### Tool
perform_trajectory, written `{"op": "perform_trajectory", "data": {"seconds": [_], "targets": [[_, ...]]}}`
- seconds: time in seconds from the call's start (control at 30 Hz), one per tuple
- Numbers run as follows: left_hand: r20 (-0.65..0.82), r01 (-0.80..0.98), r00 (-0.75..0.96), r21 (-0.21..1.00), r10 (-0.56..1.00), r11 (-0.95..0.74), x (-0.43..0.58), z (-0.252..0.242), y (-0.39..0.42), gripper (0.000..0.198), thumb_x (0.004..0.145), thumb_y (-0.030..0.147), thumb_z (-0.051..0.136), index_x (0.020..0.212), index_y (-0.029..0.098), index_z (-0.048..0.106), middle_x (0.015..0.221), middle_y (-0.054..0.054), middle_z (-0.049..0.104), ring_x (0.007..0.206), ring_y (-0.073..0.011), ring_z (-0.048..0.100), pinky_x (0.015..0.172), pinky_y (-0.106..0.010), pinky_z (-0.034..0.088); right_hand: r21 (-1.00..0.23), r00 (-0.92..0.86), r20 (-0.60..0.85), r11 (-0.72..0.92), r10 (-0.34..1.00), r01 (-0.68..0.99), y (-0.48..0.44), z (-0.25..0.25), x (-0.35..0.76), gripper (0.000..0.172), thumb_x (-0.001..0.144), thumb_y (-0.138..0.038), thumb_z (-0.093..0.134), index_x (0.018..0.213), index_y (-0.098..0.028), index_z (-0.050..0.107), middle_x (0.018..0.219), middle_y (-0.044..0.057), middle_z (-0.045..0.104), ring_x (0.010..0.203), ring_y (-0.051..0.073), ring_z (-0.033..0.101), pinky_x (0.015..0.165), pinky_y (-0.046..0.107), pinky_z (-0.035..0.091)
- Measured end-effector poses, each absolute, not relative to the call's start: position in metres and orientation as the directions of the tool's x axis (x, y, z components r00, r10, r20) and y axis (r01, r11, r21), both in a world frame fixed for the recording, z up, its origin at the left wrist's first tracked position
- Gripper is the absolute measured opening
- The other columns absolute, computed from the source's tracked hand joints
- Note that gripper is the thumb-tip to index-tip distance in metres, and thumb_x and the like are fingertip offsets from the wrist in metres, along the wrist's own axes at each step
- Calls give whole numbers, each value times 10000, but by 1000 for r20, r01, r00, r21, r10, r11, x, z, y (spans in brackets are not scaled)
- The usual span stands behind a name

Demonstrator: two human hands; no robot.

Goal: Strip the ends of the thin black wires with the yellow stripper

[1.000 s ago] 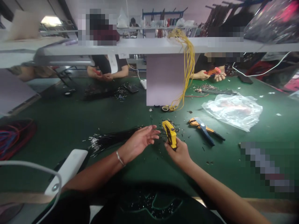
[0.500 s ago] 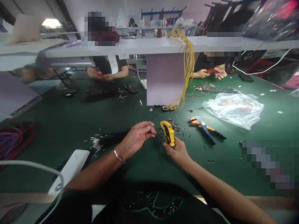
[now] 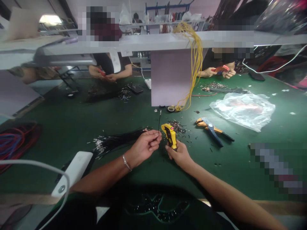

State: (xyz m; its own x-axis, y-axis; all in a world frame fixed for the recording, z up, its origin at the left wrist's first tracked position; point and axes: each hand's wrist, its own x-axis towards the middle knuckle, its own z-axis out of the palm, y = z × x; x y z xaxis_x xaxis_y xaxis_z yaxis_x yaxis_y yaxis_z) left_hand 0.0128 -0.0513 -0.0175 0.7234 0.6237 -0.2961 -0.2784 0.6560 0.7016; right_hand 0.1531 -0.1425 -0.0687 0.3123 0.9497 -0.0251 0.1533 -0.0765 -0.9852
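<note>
Between thumb and fingertips, my left hand (image 3: 145, 146) pinches a thin black wire (image 3: 159, 121) that stands up with a pale tip. My right hand (image 3: 181, 156) is wrapped around the handle of a yellow hand tool (image 3: 170, 135), which looks like a wire stripper. Its head is beside the wire, and I see a gap between them. Left of my left hand lies a bundle of black wires (image 3: 115, 140) with bright ends. Behind the yellow tool is a heap of small cut scraps (image 3: 177, 126).
Orange-and-blue pliers (image 3: 211, 129) and a clear plastic bag (image 3: 243, 110) lie to the right. A white power bank (image 3: 73, 172) and red and blue cables (image 3: 18, 143) are at left. Yellow wires (image 3: 196, 67) hang from the shelf (image 3: 139, 41). Two people work across the table.
The black wire now stands upright from my left fingertips; before, it could hardly be made out. My right hand and the yellow tool have shifted slightly left.
</note>
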Motion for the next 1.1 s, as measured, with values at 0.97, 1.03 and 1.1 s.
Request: {"op": "perform_trajectory", "data": {"seconds": [0.97, 1.03, 1.1], "targets": [[-303, -11, 656, 912, 691, 410, 22, -32, -62, 165, 753, 280, 624, 830, 149, 561, 581, 21, 565, 359, -23, 269, 345, -176, 127, -989, 254, -50, -84, 966, 123, -137, -70, 158, 146, 739, -323, 581, 704, -199, 512, 412, -66, 482, 361, 98, 417, 389, 222, 351], [-328, 15, 648, 908, 688, 418, 24, -31, -64, 168, 742, 279, 639, 826, 144, 584, 528, 55, 486, 358, -19, 232, 353, -182, 104, -987, 263, -46, -84, 964, 138, -136, -71, 158, 137, 731, -314, 577, 708, -202, 503, 410, -67, 485, 360, 102, 420, 390, 225, 353], [-341, 32, 635, 908, 694, 417, 25, -29, -65, 175, 718, 289, 671, 759, 134, 600, 500, 69, 419, 371, -19, 232, 361, -189, 88, -984, 262, -29, -74, 965, 164, -136, -72, 158, 127, 729, -308, 574, 714, -204, 503, 412, -66, 489, 366, 107, 424, 400, 230, 358]]}}
